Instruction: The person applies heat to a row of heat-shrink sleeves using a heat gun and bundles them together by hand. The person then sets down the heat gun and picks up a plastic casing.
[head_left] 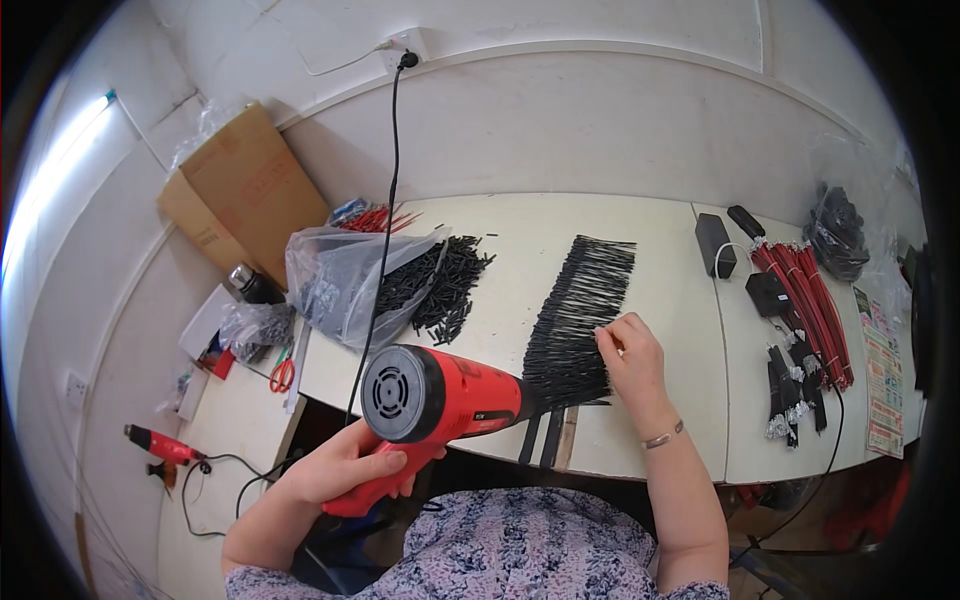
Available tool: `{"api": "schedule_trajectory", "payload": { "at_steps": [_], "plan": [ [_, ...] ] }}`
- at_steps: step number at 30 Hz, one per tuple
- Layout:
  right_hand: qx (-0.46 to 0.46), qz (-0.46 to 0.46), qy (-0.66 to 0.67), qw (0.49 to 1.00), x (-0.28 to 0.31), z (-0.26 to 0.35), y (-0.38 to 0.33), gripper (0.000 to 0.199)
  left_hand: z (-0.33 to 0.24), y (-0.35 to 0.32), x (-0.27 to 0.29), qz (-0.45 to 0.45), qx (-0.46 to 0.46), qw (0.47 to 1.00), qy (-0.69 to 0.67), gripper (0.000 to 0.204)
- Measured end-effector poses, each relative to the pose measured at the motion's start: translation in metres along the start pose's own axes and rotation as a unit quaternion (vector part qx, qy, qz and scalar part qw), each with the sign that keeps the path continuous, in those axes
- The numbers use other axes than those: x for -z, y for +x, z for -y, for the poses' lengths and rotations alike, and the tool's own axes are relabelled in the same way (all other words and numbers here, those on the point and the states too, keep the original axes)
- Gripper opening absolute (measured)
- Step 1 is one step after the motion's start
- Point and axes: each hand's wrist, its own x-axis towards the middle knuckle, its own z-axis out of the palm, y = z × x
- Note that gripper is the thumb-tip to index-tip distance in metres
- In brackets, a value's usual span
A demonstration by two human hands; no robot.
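My left hand (pixel 335 468) grips the handle of a red and black heat gun (pixel 440 398), whose nozzle points right at the near end of a long row of thin black wires (pixel 580 315) laid side by side on the white table (pixel 660 290). My right hand (pixel 632 358) rests on the right edge of that row, fingertips pinching at the wires. The heat gun's black cord (pixel 388 200) runs up to a wall socket (pixel 405 48).
A clear plastic bag (pixel 345 280) and a loose heap of short black tube pieces (pixel 445 285) lie at the table's left. Bundled red wires (pixel 812 300), black adapters (pixel 715 245) and black connector pieces (pixel 795 385) sit at right. A cardboard box (pixel 245 190), scissors (pixel 282 372) and a second red tool (pixel 160 445) are on the left.
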Motion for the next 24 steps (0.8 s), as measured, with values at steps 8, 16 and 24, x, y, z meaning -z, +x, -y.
{"api": "schedule_trajectory", "payload": {
  "at_steps": [8, 16, 24],
  "plan": [
    [0.005, -0.001, 0.000, 1.000, -0.002, 0.000, -0.001, 0.017, 0.003, -0.008, -0.003, 0.011, 0.007, 1.000, -0.013, 0.049],
    [0.005, -0.007, -0.001, 1.000, -0.002, 0.001, -0.001, 0.016, 0.006, -0.012, -0.008, 0.000, 0.016, 1.000, -0.006, 0.052],
    [0.006, -0.005, -0.002, 1.000, -0.003, 0.000, -0.002, 0.017, 0.008, -0.008, -0.003, 0.012, 0.010, 1.000, -0.025, 0.048]
  ]
}}
